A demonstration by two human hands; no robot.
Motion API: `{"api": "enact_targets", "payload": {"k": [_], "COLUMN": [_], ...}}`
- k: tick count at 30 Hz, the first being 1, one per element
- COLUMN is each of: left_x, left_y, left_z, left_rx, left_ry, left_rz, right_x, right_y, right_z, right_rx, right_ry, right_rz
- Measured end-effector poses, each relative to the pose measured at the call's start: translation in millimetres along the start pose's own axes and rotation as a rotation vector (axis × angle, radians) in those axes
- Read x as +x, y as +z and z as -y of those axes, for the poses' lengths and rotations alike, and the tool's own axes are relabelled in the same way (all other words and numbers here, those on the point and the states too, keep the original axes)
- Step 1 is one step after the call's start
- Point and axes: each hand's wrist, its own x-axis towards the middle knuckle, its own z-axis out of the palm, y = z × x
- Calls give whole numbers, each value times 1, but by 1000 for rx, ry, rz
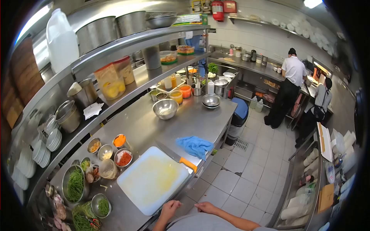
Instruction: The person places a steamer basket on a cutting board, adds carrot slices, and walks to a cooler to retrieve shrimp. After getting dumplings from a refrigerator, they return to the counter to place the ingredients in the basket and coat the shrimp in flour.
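My left hand is just off the near corner of a white cutting board, its fingers loosely curled, with nothing visible in them. My right hand is in front of my body, apart from the left, also curled with nothing showing. The board has yellow stains. Beside its far edge lies a knife with an orange handle. A crumpled blue cloth lies beyond it. Left of the board stand bowls of chopped red pepper, grated carrot and green beans.
A steel shelf with containers and plates runs along the counter's left. Steel bowls stand farther back. A blue-lidded bin is past the counter's end. Two people work at the far right. A rack lines the right side.
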Motion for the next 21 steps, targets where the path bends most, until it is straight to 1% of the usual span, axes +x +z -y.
{"api": "enact_targets", "payload": {"k": [2,3,5,6,7,9,10,11,12,13,14,15,16,17,20,21], "left_x": [-5,-8,-3,-1,-5,-11,-24,-34,-45,-57,-62,-70,-84,-93,-108,-115], "left_y": [-15,40,14,-1,-1,-9,-18,-32,-43,-42,-44,-49,-52,-61,-86,-94], "left_z": [-15,-2,5,2,4,7,-1,-15,-20,-5,16,31,15,2,15,17], "left_rx": [104,-11,75,13,-67,-167,-190,-128,-71,-95,-76,-48,-94,-199,-169,-143], "left_ry": [21,-13,15,38,54,78,48,-60,-161,-171,-93,-16,47,-88,-93,-80], "left_rz": [28,3,36,-10,-56,-119,-194,-143,-84,-144,-187,-223,-324,-318,-403,-443], "right_x": [5,-32,-11,3,7,20,26,31,38,45,53,49,47,52,75,86], "right_y": [11,-29,-15,-6,0,8,17,26,33,40,47,53,61,66,86,94], "right_z": [12,-9,2,19,20,24,19,18,19,22,32,48,70,96,201,244], "right_rx": [139,57,82,63,27,-24,-77,-109,-156,-202,-230,-265,-291,-305,-260,-182], "right_ry": [-29,60,-4,-16,1,-170,-161,-153,-158,-166,-184,-151,-128,-158,-213,-395], "right_rz": [-24,-6,-7,2,75,90,126,197,222,243,293,305,304,320,288,295]}}
